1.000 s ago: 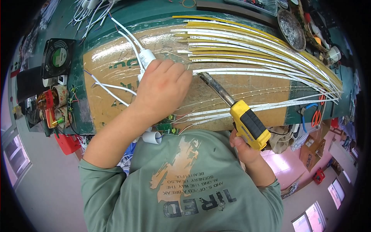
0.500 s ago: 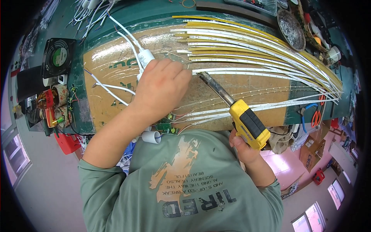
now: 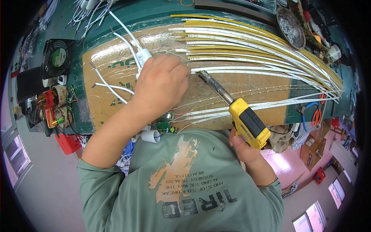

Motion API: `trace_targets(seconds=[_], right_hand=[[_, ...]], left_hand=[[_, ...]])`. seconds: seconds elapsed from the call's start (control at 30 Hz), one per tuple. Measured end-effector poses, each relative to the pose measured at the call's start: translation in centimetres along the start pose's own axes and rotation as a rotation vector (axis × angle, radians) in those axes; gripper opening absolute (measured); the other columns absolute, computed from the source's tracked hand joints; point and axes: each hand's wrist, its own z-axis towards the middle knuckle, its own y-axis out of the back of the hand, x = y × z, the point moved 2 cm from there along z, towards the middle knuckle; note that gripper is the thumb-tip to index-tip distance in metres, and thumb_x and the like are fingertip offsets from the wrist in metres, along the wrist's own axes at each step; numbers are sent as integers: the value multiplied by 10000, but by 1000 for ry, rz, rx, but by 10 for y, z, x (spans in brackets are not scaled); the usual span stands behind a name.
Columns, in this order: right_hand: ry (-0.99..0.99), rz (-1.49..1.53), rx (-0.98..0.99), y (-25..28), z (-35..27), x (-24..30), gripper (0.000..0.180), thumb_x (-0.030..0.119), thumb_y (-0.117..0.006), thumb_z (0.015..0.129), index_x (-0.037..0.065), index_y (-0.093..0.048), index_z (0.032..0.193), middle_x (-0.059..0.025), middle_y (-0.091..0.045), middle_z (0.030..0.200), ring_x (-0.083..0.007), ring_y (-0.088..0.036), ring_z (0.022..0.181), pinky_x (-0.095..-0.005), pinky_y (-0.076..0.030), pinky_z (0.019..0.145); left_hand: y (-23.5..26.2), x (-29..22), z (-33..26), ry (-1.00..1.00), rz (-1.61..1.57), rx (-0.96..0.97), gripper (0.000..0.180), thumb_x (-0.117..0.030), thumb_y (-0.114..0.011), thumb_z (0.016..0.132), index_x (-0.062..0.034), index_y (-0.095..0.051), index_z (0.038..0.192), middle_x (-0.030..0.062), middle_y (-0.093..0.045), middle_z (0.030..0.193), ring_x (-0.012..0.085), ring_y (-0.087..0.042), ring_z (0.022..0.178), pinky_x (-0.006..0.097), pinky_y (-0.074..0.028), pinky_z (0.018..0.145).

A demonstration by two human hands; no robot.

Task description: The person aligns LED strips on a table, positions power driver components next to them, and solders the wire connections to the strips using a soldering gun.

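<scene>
My right hand grips a yellow-and-black soldering gun by its lower end. The gun's dark tip rests at the left end of a white LED strip, close beside my left fingertips. My left hand is closed in a pinch at that strip end; what the fingers hold is hidden under the hand. Just beyond its knuckles a white cylindrical housing with white cables sticks out. Below the wrist lie a small green circuit board and a short white tube.
A row of white and yellow LED strips spreads across the cardboard sheet. Blue-handled pliers and orange-handled scissors lie right. A black fan stands left; a round metal dish sits far right.
My left hand has shifted very slightly left, and the white housing and cables with it. The soldering gun stays almost in place at the strip end.
</scene>
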Motion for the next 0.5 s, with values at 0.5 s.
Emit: trace_targets(seconds=[0.5], right_hand=[[-39, 29, 14, 2, 0, -8, 272, 51, -716, 779, 17, -612, 1028, -61, -638, 832, -154, -604, 713, -295, -485, 653]], left_hand=[[2, -1, 6, 60, 1, 85, 56, -68, -682, 750, -44, -662, 796, 85, -613, 827, 292, -607, 818, 403, -478, 741]])
